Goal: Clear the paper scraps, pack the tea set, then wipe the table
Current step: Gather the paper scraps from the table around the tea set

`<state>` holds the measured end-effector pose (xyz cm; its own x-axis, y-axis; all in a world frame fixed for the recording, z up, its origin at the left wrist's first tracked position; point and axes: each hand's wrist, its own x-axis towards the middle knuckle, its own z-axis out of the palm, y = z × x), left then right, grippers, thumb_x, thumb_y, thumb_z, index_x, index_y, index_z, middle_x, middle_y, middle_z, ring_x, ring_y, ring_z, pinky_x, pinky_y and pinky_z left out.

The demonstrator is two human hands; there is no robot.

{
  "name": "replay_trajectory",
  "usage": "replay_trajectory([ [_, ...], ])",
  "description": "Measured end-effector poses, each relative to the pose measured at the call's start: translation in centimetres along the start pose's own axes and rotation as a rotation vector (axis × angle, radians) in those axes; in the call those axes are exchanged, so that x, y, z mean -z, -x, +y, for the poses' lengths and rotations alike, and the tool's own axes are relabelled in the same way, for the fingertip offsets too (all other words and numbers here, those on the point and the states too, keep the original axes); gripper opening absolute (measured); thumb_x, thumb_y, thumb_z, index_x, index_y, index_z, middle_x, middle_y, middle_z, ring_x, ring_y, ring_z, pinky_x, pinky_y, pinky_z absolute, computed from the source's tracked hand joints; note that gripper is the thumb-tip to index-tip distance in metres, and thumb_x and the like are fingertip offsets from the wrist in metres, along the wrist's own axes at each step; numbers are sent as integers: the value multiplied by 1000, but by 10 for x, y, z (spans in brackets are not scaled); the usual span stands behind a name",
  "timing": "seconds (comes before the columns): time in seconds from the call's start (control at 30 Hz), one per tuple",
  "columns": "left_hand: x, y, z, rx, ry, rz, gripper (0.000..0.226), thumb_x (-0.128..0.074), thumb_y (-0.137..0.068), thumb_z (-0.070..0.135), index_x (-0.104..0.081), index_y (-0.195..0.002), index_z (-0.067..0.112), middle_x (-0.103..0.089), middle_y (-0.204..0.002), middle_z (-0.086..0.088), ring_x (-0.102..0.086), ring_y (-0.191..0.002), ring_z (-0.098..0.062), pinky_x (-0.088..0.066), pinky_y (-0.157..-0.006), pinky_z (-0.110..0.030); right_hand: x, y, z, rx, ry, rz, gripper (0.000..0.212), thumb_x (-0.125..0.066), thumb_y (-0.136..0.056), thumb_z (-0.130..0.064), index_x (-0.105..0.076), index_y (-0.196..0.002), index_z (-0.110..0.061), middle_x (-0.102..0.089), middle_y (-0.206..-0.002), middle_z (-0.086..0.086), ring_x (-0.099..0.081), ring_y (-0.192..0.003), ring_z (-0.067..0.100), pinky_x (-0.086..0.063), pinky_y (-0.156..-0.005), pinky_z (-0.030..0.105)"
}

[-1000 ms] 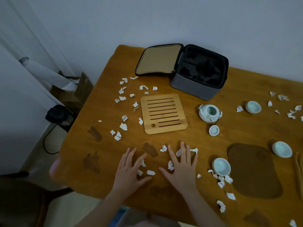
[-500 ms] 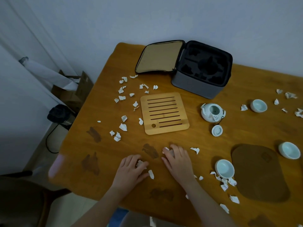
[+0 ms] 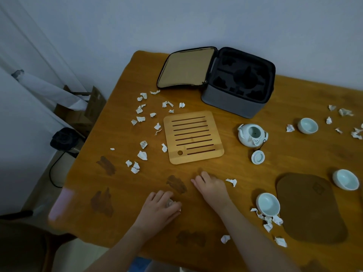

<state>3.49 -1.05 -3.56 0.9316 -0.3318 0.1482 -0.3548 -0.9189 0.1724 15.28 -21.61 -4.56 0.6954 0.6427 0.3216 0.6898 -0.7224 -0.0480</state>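
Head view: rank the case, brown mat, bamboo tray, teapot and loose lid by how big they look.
1. Case, flap open.
2. Brown mat, only slightly over the tray, and nearer the camera, so unsure.
3. Bamboo tray.
4. Teapot.
5. Lid.

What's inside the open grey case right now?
The grey case holds black foam with shaped recesses, no tea ware showing. Its near wall hides the bottoms of the front recesses.

One wide-angle camera, worn on the person's head, looks forward and steeply down across the wooden table from its near edge. The left hand and right hand sit closest, low in frame; the open carrying case by the wall lies farthest. Floor shows at left beyond the table's corner.
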Motion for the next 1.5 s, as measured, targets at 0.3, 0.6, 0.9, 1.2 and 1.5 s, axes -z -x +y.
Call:
replay_trajectory([
  [0.3,4,-16,1,161,91,-5,25,-38,-95,28,-59,-81,21,-55,-79,7,-52,-64,-8,-43,-54,-20,46,5,1,-771,-327,76,19,-66,-92,-21,-62,-75,-12,-48,-49,-5,-43,-36,8,-31,-35,18],
  [0.6,22,-42,-11,179,59,-239,21,-73,-80,25,-53,-76,24,-32,-50,15,-24,-37,0,-9,-37,-9,62,27,9,-1017,-94,-382,47,-40,-102,-42,-42,-141,-16,-69,-91,5,-67,-79,21,-41,-56,26],
  [0.9,71,-60,-10,1637,1502,399,20,-50,-99,27,-53,-82,18,-40,-68,-2,-33,-54,-11,-29,-43,-22,66,9,12,-870,-85,-358,35,-36,-103,-38,-61,-109,-13,-52,-67,-6,-53,-58,11,-33,-50,21],
  [1.2,100,-68,4,1720,2516,239,31,-55,-92,19,-45,-63,14,-37,-44,3,-32,-30,-8,-22,-30,-16,121,-61,-110,-729,-996,9,22,-59,-95,-23,-67,-76,-19,-59,-61,-4,-55,-56,4,-38,-47,16],
  [1.5,126,-64,28,1430,2146,110,25,-42,-99,25,-52,-79,14,-58,-69,0,-54,-64,-11,-47,-54,-22,114,-70,-142,-488,-753,160,29,-50,-90,-36,-66,-76,-16,-58,-84,-11,-58,-67,4,-50,-54,18],
])
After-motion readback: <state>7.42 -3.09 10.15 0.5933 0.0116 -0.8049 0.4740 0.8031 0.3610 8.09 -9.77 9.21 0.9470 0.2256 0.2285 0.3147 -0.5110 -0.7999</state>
